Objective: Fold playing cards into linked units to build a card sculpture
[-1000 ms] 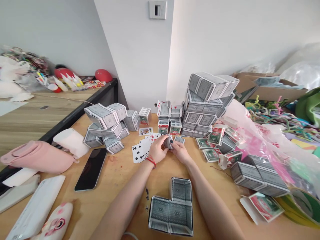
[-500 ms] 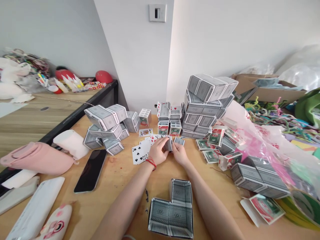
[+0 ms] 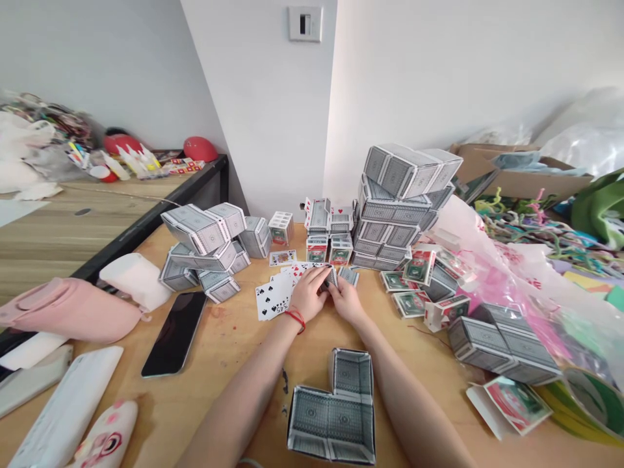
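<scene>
Just beyond the middle of the table, my left hand and my right hand meet over a grey-backed playing card. Fingers of both hands close on it, and it looks bent or folded; whether it is one card or more I cannot tell. A red cord circles my left wrist. Face-up playing cards lie spread beside and partly under my left hand. Another grey-backed card rests behind my right hand. Between my forearms sits an L-shaped piece of joined cards, its inside facing up.
Card-block stacks stand at the left and right. Card boxes lie right of my hands, near more joined blocks and a tape roll. A phone and pink pouch lie left.
My left fingers have stretched further over the card, and less of its grey back shows between my hands. The whole view has shifted slightly; other things stay put.
</scene>
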A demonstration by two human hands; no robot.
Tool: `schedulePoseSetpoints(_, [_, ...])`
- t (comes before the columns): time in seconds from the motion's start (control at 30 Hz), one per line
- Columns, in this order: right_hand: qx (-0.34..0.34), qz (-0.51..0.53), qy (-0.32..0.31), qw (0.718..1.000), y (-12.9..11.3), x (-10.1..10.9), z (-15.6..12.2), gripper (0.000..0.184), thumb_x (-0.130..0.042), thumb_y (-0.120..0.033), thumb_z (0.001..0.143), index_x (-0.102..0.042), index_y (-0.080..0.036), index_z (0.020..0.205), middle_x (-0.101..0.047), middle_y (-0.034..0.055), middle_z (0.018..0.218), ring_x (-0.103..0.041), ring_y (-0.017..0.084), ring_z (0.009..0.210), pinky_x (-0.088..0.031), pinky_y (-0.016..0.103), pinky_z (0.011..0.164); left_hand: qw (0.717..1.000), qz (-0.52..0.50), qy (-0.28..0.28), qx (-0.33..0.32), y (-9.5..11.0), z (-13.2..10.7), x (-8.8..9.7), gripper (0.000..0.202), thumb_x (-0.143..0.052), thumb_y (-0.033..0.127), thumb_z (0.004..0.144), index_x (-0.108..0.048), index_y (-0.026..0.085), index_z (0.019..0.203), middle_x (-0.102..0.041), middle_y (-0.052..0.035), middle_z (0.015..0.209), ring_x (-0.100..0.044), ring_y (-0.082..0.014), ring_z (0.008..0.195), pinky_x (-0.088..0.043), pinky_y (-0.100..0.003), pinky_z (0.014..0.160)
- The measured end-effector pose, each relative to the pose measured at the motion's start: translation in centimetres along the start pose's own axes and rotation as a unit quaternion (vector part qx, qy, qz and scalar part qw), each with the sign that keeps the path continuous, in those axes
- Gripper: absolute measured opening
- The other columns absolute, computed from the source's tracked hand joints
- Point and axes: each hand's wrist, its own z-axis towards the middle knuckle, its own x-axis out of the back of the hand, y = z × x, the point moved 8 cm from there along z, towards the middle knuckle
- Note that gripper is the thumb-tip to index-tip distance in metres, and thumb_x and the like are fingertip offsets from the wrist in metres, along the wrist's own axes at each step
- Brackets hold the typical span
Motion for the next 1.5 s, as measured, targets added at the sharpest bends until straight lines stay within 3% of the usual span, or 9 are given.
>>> schedulePoseSetpoints(0.13, [0.001,0.005,-0.002,1.0,-0.2,0.0,0.1,0.02,-0.04,-0.032,0.08,-0.053,-0.018,0.073,-0.058,0.0015,0.066,-0.052,0.017,0.064,-0.041,0.027,0.06,1.0,0.004,-0.003,0.008,0.0,0.0,0.1,0.056,-0.054,0.009,0.069,-0.043,0.019,0.123,-0.051,-0.0077,0.121,-0.043,-0.0227,0.113,-0.039,-0.044,0.097])
schedulePoseSetpoints(0.27, [-0.007,0.044,0.03,0.999,-0.4,0.7,0.1,0.024,-0.041,-0.035,0.08,-0.056,-0.017,0.083,-0.061,0.0033,0.074,-0.055,0.018,0.069,-0.043,0.027,0.062,0.999,-0.002,-0.034,0.007,0.2,0.1,-0.2,0.056,-0.056,0.016,0.072,-0.041,0.02,0.126,-0.05,-0.0079,0.122,-0.042,-0.0237,0.114,-0.038,-0.046,0.098])
schedulePoseSetpoints(0.47, [-0.094,0.042,0.074,0.992,1.2,1.3,-0.2,0.032,-0.036,-0.041,0.082,-0.057,-0.017,0.083,-0.054,-0.0001,0.054,-0.047,0.014,0.041,-0.038,0.025,0.044,0.998,0.003,-0.057,0.002,0.6,0.3,-0.8,0.056,-0.058,0.033,0.073,-0.042,0.018,0.125,-0.049,-0.0092,0.122,-0.041,-0.0249,0.116,-0.036,-0.046,0.099])
schedulePoseSetpoints(0.67, [-0.078,-0.057,0.171,0.981,0.9,3.8,-0.3,0.033,-0.037,-0.039,0.081,-0.06,-0.015,0.084,-0.062,0.0057,0.065,-0.056,0.017,0.056,-0.042,0.026,0.055,0.998,0.012,-0.053,0.014,0.9,0.2,-0.8,0.05,-0.052,0.031,0.077,-0.042,0.016,0.124,-0.048,-0.0109,0.123,-0.04,-0.0242,0.116,-0.036,-0.045,0.099])
schedulePoseSetpoints(0.77, [-0.117,-0.019,0.191,0.974,1.6,4.1,-0.4,0.041,-0.038,-0.041,0.081,-0.056,-0.011,0.102,-0.06,0.0027,0.056,-0.053,0.015,0.043,-0.041,0.025,0.046,0.999,0.008,-0.03,0.026,0.8,0.3,-0.3,0.043,-0.051,0.025,0.078,-0.045,0.017,0.12,-0.05,-0.0104,0.119,-0.043,-0.0234,0.113,-0.038,-0.045,0.097])
schedulePoseSetpoints(0.87, [-0.118,-0.015,0.222,0.968,1.8,4.2,-0.5,0.047,-0.038,-0.041,0.081,-0.05,-0.01,0.115,-0.064,0.0046,0.062,-0.056,0.016,0.045,-0.043,0.026,0.047,1.0,0.004,-0.018,0.021,0.8,0.4,0.0,0.035,-0.051,0.019,0.076,-0.051,0.018,0.112,-0.054,-0.009,0.11,-0.046,-0.0219,0.108,-0.04,-0.044,0.095])
schedulePoseSetpoints(1.03, [-0.115,-0.036,0.23,0.966,2.1,4.0,-0.5,0.057,-0.041,-0.038,0.079,-0.038,-0.009,0.127,-0.067,0.0077,0.074,-0.062,0.019,0.055,-0.046,0.028,0.054,1.0,0.004,-0.007,0.008,1.2,0.4,0.3,0.024,-0.048,0.013,0.076,-0.057,0.018,0.098,-0.057,-0.0071,0.099,-0.049,-0.0192,0.1,-0.044,-0.039,0.09])
schedulePoseSetpoints(1.23, [-0.128,-0.053,0.214,0.967,1.8,4.3,-0.6,0.059,-0.035,-0.04,0.083,-0.027,-0.01,0.132,-0.061,0.0024,0.062,-0.056,0.017,0.049,-0.043,0.026,0.05,0.999,0.047,-0.026,0.001,1.8,0.4,-0.1,0.022,-0.042,0.011,0.078,-0.06,0.018,0.09,-0.059,-0.0069,0.091,-0.052,-0.0188,0.096,-0.045,-0.038,0.087])
schedulePoseSetpoints(1.5, [-0.158,-0.141,0.194,0.958,1.7,5.0,-1.0,0.042,-0.028,-0.04,0.084,-0.05,-0.013,0.109,-0.054,0.0029,0.058,-0.047,0.016,0.049,-0.038,0.025,0.05,0.997,0.058,-0.044,-0.034,3.1,0.0,-0.2,0.022,-0.042,0.01,0.078,-0.061,0.019,0.085,-0.06,-0.0054,0.085,-0.054,-0.017,0.09,-0.046,-0.033,0.083])
